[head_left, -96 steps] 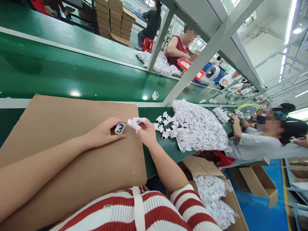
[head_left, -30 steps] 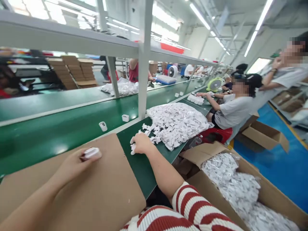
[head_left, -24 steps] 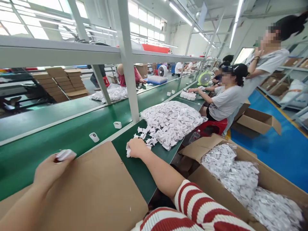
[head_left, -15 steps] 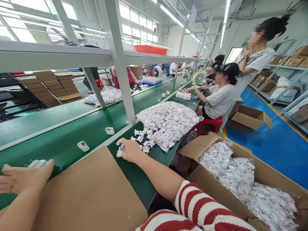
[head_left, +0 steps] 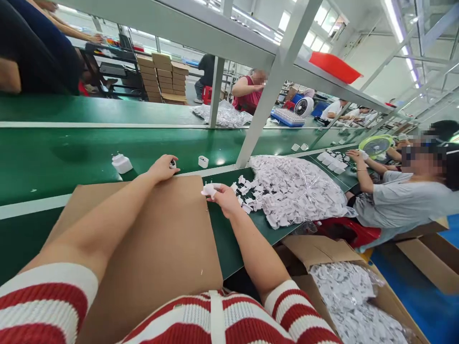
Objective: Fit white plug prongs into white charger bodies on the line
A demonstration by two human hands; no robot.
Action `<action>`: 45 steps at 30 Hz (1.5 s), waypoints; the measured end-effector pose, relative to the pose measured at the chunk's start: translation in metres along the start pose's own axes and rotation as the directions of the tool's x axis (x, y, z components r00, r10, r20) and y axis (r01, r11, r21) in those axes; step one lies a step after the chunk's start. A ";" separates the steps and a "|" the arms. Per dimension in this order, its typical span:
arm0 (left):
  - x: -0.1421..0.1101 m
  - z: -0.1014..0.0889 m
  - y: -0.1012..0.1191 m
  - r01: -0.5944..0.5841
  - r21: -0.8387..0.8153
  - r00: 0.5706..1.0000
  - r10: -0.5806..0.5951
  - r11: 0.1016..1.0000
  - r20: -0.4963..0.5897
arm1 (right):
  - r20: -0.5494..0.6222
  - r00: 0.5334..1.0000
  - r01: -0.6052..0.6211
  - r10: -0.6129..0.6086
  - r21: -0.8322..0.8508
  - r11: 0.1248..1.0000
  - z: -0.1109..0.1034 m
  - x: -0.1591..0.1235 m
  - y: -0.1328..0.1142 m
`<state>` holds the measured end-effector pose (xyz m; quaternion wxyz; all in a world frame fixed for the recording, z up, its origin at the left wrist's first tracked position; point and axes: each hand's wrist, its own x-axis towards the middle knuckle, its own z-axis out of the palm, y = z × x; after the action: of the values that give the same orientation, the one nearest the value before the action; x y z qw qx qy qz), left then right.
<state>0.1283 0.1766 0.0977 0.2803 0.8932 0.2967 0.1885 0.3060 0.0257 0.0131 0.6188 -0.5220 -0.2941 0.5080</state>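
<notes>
My left hand (head_left: 162, 169) is closed on a small white plastic housing (head_left: 173, 164) whose dark inside shows, at the edge of the green belt. My right hand (head_left: 225, 198) pinches a white plug cover with thin metal pins (head_left: 210, 189), just past the right edge of the cardboard sheet (head_left: 168, 229). To its right lie loose white plug covers (head_left: 247, 193), spilling from a clear bag of the same parts (head_left: 301, 191). An open white housing (head_left: 203, 161) stands on the belt between my hands. Farther left on the belt rests a white plug with pins up (head_left: 122, 163).
A green conveyor belt (head_left: 82, 148) runs across in front. A slanted metal post (head_left: 263, 91) carries a shelf above it. An open carton (head_left: 322, 251) with bagged white parts stands low at right. A co-worker (head_left: 405, 196) sits at right beside a green fan (head_left: 376, 145).
The view has turned left. My left hand has moved from the far left, leaving a white plug on the belt, and taken a housing. My right hand has lifted a plug cover from the pile.
</notes>
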 end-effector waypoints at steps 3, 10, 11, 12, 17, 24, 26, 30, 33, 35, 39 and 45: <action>-0.005 0.015 -0.013 0.107 0.013 0.992 -0.105 0.994 -0.070 | -0.017 0.998 -0.053 0.055 0.115 0.992 -0.001 -0.003 -0.006; -0.085 0.064 -0.007 -0.039 -0.062 0.991 0.047 0.997 0.125 | 0.065 0.991 -0.130 0.120 0.193 0.972 0.002 -0.012 -0.005; -0.095 0.071 -0.005 -0.054 -0.080 0.987 0.065 0.995 0.147 | 0.064 0.990 -0.136 0.126 0.171 0.976 0.004 -0.014 -0.004; -0.103 0.077 -0.004 -0.061 -0.093 0.988 0.073 0.994 0.139 | 0.059 0.991 -0.127 0.119 0.146 0.981 0.006 -0.015 -0.002; -0.115 0.098 -0.013 0.043 -0.083 0.991 -0.053 0.996 -0.123 | 0.005 0.998 0.066 -0.066 0.004 0.998 0.016 -0.021 0.011; -0.113 0.096 -0.013 0.009 -0.236 1.000 -0.015 0.972 -0.024 | 0.078 0.991 0.121 -0.107 -0.201 0.972 0.016 -0.027 0.013; -0.113 0.094 -0.012 0.035 -0.258 0.999 -0.041 0.966 -0.019 | 0.102 0.984 0.165 -0.144 -0.248 0.955 0.017 -0.030 0.012; -0.111 0.091 -0.015 0.072 -0.277 0.997 -0.067 0.958 0.026 | 0.213 0.924 0.379 -0.317 -0.408 0.831 0.023 -0.038 0.015; -0.111 0.091 -0.017 0.123 -0.360 0.992 -0.114 0.925 0.047 | 0.322 0.812 0.574 -0.486 -0.587 0.571 0.029 -0.045 0.019; -0.112 0.091 -0.017 0.129 -0.403 0.992 -0.119 0.906 0.049 | 0.425 0.736 0.650 -0.527 -0.659 0.377 0.032 -0.046 0.021; -0.112 0.092 -0.017 0.113 -0.413 0.993 -0.108 0.904 0.035 | 0.551 0.682 0.691 -0.481 -0.700 0.177 0.033 -0.042 0.020; -0.110 0.094 -0.021 0.102 -0.408 0.995 -0.093 0.907 0.041 | 0.572 0.662 0.711 -0.484 -0.683 0.165 0.030 -0.037 0.021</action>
<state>0.0839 0.0841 -0.0058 0.4734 0.8007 0.2918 0.2230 0.2611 0.0003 0.0076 0.3692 -0.5373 -0.7568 0.0465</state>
